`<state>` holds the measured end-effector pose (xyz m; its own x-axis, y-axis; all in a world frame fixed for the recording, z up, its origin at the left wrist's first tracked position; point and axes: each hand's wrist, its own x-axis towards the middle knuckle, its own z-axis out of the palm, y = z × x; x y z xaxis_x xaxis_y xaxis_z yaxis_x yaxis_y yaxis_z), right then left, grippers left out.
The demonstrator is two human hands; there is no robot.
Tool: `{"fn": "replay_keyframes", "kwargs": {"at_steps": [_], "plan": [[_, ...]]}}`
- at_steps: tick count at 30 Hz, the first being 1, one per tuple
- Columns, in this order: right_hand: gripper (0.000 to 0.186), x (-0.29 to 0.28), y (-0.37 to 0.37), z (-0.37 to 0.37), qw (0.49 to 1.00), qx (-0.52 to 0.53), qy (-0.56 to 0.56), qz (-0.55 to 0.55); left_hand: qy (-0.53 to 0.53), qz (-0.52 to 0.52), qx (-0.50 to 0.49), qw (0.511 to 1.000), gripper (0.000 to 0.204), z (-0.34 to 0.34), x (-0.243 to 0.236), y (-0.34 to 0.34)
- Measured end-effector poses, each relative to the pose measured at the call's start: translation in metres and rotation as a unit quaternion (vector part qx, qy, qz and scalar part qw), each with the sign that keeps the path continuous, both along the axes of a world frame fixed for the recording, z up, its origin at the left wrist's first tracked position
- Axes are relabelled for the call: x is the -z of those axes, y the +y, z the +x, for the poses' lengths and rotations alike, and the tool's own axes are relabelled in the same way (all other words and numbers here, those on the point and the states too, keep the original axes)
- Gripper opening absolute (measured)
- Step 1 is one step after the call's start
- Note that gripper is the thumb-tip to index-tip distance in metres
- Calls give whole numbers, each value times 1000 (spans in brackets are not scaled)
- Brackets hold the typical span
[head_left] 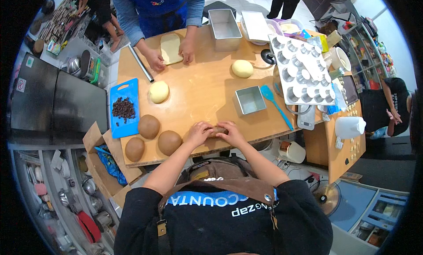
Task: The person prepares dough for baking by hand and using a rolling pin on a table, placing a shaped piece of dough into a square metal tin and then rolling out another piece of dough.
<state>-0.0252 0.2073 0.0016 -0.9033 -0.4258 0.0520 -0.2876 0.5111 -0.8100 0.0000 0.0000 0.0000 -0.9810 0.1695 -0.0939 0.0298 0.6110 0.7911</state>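
At the front edge of the wooden table (198,101), my left hand (199,132) and my right hand (227,132) are curled round a piece of brown dough (215,131), mostly hidden under the fingers. To the left rest three brown dough balls (169,143), with a blue board (124,127) of dark chocolate chunks (122,106) beyond them. A pale dough ball (158,91) lies left of centre and another (242,68) farther back on the right. A small square tin (250,100) and a blue spatula (280,111) are to my right.
Across the table, a co-worker's hands (187,54) hold flattened pale dough (170,48) beside a metal rod (140,63). A tall tin (224,29), muffin trays (304,70) and a scale (306,118) crowd the back and right. An open carton (99,162) stands at left; other people are around.
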Motion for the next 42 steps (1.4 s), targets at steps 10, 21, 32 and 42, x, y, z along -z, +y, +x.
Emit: {"fn": "replay_keyframes", "kwargs": {"at_steps": [10, 21, 32, 42], "plan": [[28, 2, 8, -3, 996, 5, -39, -85, 151, -61, -35, 986, 21, 13, 3, 13], [16, 28, 1, -15, 976, 18, -187, -110, 62, -75, -126, 987, 16, 7, 6, 31], [18, 30, -11, -23, 988, 15, -149, -28, 87, -144, -126, 978, 16, 3, 5, 37], [17, 33, 6, -9, 981, 36, -114, -154, 79, -48, -126, 988, 17, 12, 17, 19]]}}
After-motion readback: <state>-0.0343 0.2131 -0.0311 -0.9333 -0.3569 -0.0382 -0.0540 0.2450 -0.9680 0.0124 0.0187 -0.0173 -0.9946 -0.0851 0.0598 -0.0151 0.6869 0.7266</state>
